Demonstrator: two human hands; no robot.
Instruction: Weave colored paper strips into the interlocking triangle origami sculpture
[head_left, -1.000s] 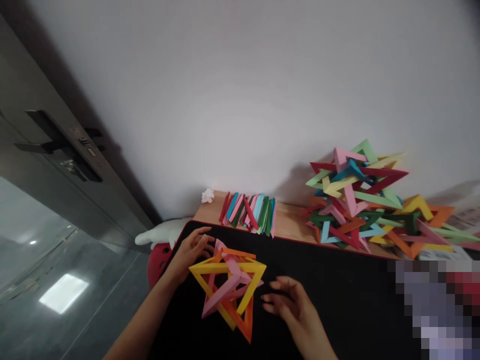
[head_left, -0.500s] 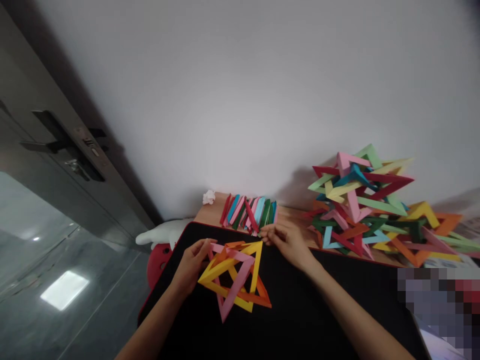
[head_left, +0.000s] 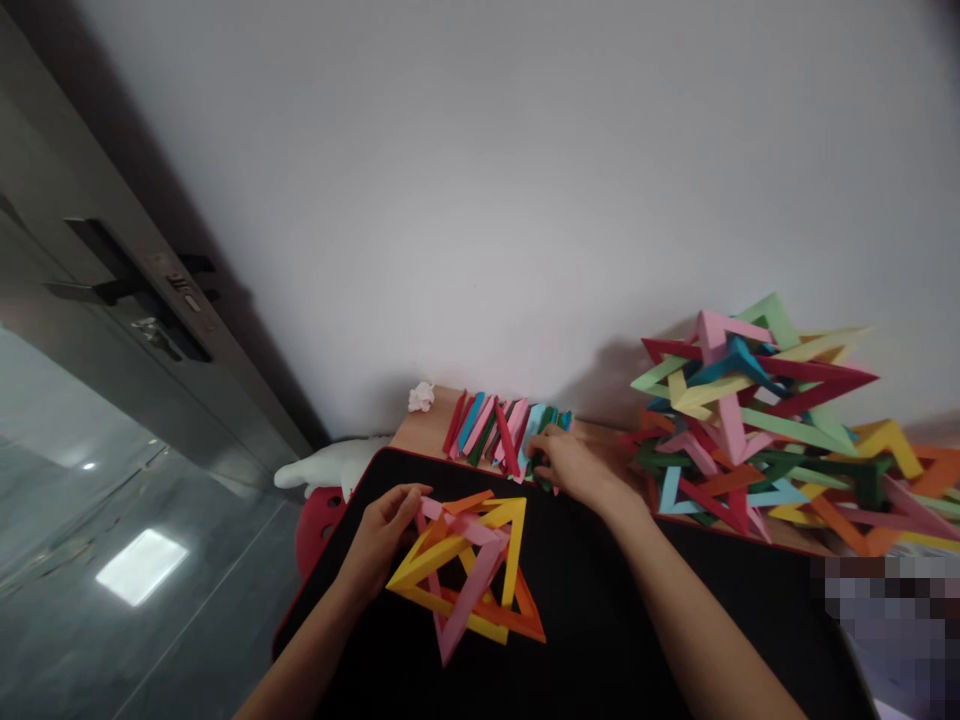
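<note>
A star-shaped paper model of interlocked yellow, pink and orange triangular frames rests on the black mat. At its upper left, my left hand pinches a pink corner between thumb and fingers. Behind the mat lies a row of folded paper strips in red, blue, pink and green. My right hand reaches into the right end of that row, fingers curled down on the dark green strips. Its fingertips are partly hidden among them.
Several paper star models are heaped at the right, against the wall. A crumpled white paper lies at the back left of the wooden surface. On the left are a white plush-like object, a red object and a door.
My right hand has moved from the front of the strip row onto its green strips at the right end. The left hand keeps its pinch on the model, which has shifted slightly.
</note>
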